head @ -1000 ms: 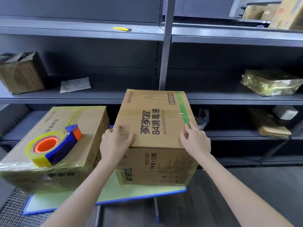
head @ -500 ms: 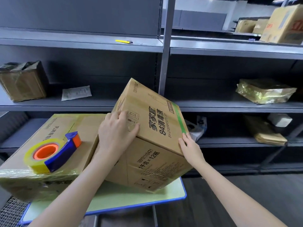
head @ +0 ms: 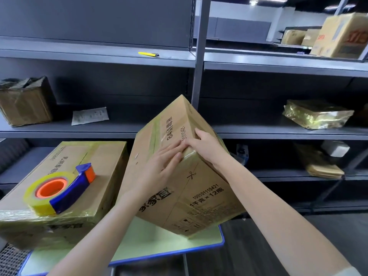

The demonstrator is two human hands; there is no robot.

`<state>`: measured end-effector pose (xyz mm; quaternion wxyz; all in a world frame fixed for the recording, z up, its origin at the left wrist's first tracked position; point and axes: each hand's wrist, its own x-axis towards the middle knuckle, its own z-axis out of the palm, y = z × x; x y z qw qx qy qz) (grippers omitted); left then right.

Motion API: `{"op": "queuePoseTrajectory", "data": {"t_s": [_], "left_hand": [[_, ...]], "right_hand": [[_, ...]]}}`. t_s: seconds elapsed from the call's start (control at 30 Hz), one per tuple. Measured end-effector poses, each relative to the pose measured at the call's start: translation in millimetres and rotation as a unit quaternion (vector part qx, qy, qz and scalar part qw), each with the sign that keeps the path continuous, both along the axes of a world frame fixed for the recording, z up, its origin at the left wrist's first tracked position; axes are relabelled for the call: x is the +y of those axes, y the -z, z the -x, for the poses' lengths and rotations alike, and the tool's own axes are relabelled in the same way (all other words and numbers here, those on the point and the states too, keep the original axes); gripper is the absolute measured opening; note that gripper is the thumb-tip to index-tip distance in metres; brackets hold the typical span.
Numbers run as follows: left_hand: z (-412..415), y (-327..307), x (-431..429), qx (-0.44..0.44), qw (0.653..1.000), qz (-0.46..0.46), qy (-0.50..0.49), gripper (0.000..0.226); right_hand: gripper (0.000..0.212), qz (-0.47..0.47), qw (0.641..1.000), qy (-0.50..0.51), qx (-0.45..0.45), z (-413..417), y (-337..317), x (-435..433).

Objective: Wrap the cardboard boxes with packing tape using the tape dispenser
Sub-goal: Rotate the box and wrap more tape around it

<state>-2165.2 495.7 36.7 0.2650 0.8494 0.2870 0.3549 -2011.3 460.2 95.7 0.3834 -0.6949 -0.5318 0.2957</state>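
Observation:
A brown cardboard box point(head: 191, 198) with black print and a green stripe stands tilted on one corner over the pale green table point(head: 151, 242). My left hand point(head: 159, 168) lies flat on its near face with straight fingers. My right hand point(head: 207, 146) holds the box's upper edge, fingers curled over it. To the left a second cardboard box point(head: 95, 166), wrapped in clear tape, rests on the table. On top of it sits the blue and orange tape dispenser point(head: 61, 190) with a roll of yellowish tape.
Grey metal shelving point(head: 278, 66) runs behind the table. It carries a worn box point(head: 25, 102) at left, a paper slip point(head: 89, 115), a yellow cutter point(head: 148, 54), a foil-wrapped parcel point(head: 316, 114) and cartons point(head: 342, 36) at upper right. Dark floor point(head: 328, 232) lies to the right.
The printed box has been tipped and turned from flat onto a corner. My right hand moved from its right side to the top edge; my left hand slid onto the near face.

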Motion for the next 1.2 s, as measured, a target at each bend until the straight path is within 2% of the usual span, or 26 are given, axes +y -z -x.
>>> {"op": "queuePoseTrajectory", "data": {"t_s": [0.13,0.23,0.37,0.47,0.53,0.6,0.73,0.87,1.0,1.2], "left_hand": [[-3.7,3.9,7.3,-0.005,0.998,0.043,0.040,0.038],[-3.1,6.3,13.1,-0.018,0.995,0.099,0.027,0.039],[0.8,21.8,28.8,0.083,0.989,0.091,-0.082,0.037],[1.2,32.0,37.2,0.183,0.952,0.168,-0.178,0.055],[-4.2,34.1,36.6,0.197,0.942,0.204,-0.182,0.062],[-12.3,33.7,33.2,0.180,0.946,0.192,-0.188,0.064],[-20.4,34.6,31.0,0.186,0.944,0.156,-0.223,0.068],[-17.0,29.0,26.9,0.221,0.934,0.128,-0.250,0.066],[-1.9,26.1,26.6,0.277,0.913,0.083,-0.287,0.065],[15.9,28.5,25.3,0.294,0.916,0.079,-0.263,0.060]], "right_hand": [[0.059,0.013,1.000,0.002,0.002,-1.5,1.3,9.0],[0.057,0.005,0.999,0.032,-0.022,-14.3,7.4,9.6],[0.060,0.072,0.986,0.037,-0.147,-43.0,-0.8,-3.3],[0.055,0.139,0.953,0.087,-0.254,-57.3,-2.3,-7.8],[0.048,0.140,0.921,0.132,-0.337,-60.3,3.7,-11.1],[0.047,0.126,0.901,0.168,-0.380,-63.8,11.4,-15.1],[0.062,0.113,0.898,0.186,-0.382,-80.7,26.3,-23.1],[0.074,0.107,0.928,0.165,-0.318,-87.2,53.7,-28.0],[0.066,0.106,0.948,0.140,-0.264,-72.7,83.8,-25.0],[0.057,0.104,0.943,0.120,-0.294,-67.1,84.1,-10.3]]}}
